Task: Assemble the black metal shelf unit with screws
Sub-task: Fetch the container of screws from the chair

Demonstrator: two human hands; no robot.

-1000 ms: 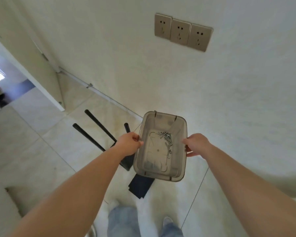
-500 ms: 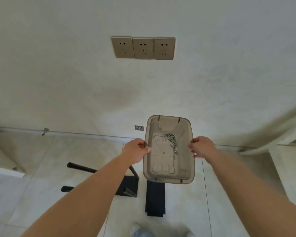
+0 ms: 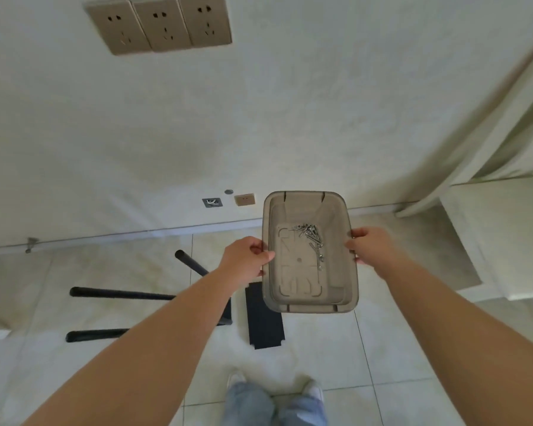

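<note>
Both hands hold a tray of loose screws.

Bare tiles open right of the black plate, black tubes barring the left floor, white ledge blocking far right

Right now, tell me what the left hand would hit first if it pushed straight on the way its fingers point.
The left hand already grips the plastic bin by its near rim, so it would press into the bin's side wall at once.
</note>
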